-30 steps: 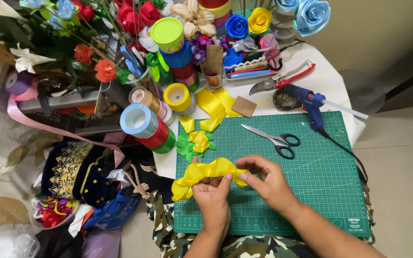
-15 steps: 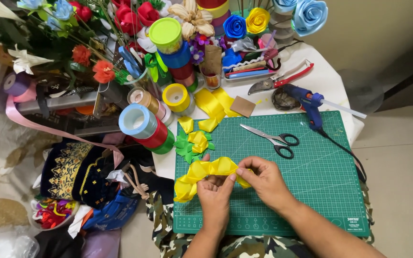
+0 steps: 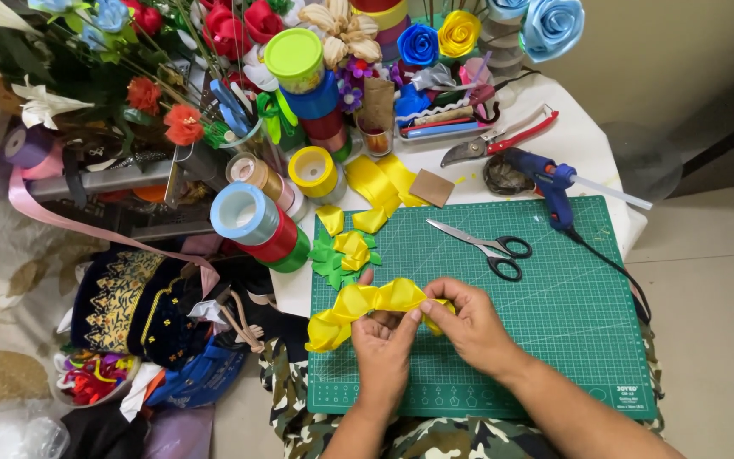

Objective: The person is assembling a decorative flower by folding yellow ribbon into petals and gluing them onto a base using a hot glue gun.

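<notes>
Here, left hand (image 3: 381,347) and right hand (image 3: 465,321), palms down at the near edge of the green cutting mat (image 3: 571,323), pinch the gathered yellow ribbon (image 3: 365,304) with closed fingers; scissors (image 3: 484,245) lie beyond.

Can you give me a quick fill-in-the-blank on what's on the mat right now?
1. Both hands, left hand and right hand, pinch a ribbon coloured ____.
2. The scissors lie on the ____ cutting mat.
3. The glue gun has a ____ body.

Missing words: yellow; green; blue
</notes>
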